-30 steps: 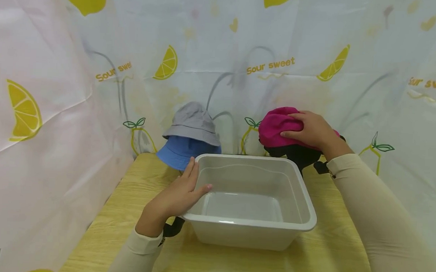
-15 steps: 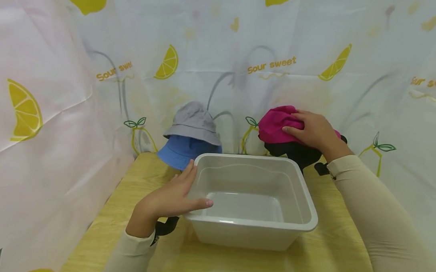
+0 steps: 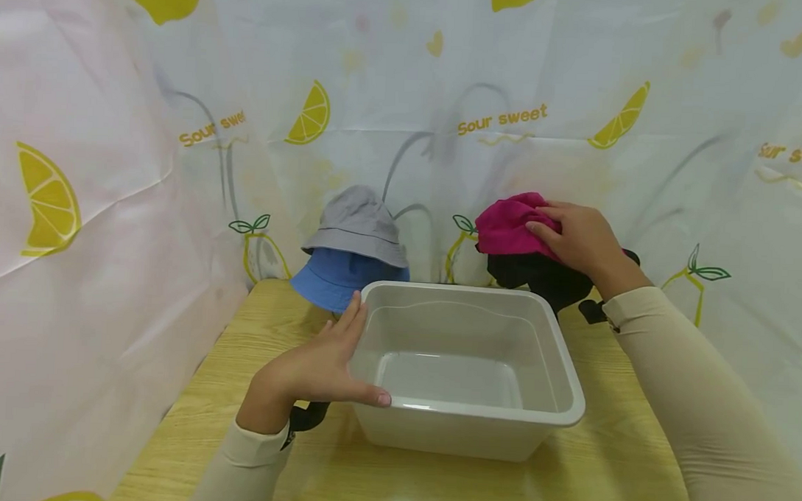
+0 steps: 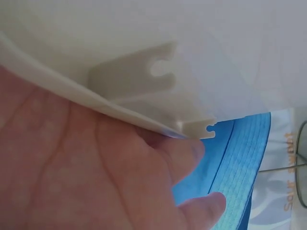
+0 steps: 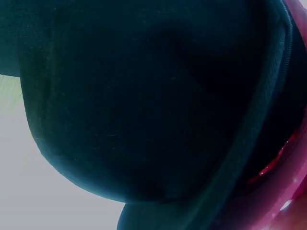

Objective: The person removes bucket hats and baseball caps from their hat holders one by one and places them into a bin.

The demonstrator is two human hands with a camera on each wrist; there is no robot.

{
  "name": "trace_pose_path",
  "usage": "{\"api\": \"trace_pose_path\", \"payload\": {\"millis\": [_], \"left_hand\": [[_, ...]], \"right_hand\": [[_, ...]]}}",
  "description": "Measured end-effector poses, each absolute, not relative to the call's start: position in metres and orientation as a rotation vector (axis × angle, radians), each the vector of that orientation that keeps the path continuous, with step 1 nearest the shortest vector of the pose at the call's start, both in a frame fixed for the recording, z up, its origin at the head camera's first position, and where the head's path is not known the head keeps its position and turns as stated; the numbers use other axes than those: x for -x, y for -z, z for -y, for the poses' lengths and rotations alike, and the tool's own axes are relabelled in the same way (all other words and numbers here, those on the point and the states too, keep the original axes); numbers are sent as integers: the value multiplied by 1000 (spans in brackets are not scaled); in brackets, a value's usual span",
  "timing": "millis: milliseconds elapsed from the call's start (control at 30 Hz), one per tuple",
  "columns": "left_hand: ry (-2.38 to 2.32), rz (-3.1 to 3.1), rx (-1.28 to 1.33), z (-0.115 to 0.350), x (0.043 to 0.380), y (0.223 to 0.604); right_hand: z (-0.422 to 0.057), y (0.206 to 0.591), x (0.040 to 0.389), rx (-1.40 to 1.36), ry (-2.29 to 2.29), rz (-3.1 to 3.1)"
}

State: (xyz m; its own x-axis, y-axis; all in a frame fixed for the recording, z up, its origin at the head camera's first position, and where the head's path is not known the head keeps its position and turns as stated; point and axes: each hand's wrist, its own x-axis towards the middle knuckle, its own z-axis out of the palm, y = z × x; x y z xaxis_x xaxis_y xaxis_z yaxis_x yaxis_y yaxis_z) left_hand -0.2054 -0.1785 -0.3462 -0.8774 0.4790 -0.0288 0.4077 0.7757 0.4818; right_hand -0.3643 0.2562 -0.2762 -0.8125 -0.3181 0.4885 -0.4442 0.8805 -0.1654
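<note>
My right hand (image 3: 583, 238) pinches the crown of a bright pink hat (image 3: 504, 226) at the back right. Under it sits a black hat (image 3: 539, 276), seen close and dark in the right wrist view, with the pink edge along the right. A pale grey plastic basin (image 3: 468, 411) stands in the middle of the table with nothing inside. My left hand (image 3: 310, 373) rests against its left rim, fingers extended along the outside and thumb by the front corner. In the left wrist view, the fingertips (image 4: 192, 148) touch beneath the basin's rim (image 4: 105, 103), near a blue hat (image 4: 230, 167).
Behind the basin on the left, a grey bucket hat (image 3: 358, 223) is stacked on the blue bucket hat. The wooden table (image 3: 340, 477) meets a white lemon-print cloth (image 3: 407, 81) at the back, and the cloth also hangs along the left.
The pink hat's lower edge has risen, baring more of the black hat. My left thumb has come down from over the basin to its front rim, and that hand has shifted slightly left.
</note>
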Motion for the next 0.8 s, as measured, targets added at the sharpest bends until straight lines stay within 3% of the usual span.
{"api": "trace_pose_path", "payload": {"millis": [800], "left_hand": [[-887,-2782,-678,170,216,353]], "right_hand": [[-252,246,345,-527,-479,2198]]}}
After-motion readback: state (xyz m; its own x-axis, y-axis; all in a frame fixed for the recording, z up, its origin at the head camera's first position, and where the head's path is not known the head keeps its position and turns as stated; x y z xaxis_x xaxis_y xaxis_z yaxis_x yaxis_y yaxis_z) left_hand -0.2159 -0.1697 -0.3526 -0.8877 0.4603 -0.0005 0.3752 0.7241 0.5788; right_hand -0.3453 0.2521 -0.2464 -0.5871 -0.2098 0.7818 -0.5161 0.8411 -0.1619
